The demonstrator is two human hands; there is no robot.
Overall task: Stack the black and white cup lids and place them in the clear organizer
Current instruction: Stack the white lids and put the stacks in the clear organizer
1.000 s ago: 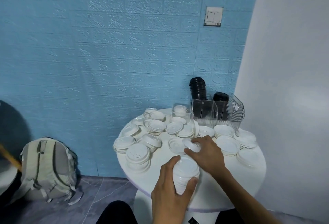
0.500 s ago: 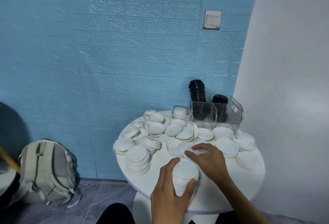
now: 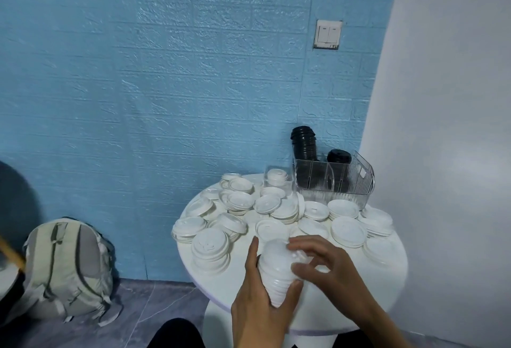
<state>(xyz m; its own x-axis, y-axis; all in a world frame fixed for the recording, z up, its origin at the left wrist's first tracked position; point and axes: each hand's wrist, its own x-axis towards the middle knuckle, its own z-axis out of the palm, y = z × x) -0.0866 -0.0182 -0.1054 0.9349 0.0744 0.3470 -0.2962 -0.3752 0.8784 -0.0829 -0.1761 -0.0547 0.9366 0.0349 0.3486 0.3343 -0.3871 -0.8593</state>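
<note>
A grey backpack [image 3: 67,267] leans on the floor by the blue wall. Loose white lids [image 3: 240,210] cover the round table [image 3: 387,278]. At its near edge, the left hand [image 3: 258,303] grips a stack of white lids [image 3: 276,273]; the right hand [image 3: 329,264] curls its fingers over the stack's top. The clear organizer [image 3: 334,181], at the far edge, holds black lids [image 3: 303,144].

A blue brick-textured wall [image 3: 166,84] fills the frame's left and centre, bearing a white double light switch [image 3: 328,32] upper right. A plain white wall [image 3: 448,98] stands right; grey marbled floor [image 3: 143,311] lower left.
</note>
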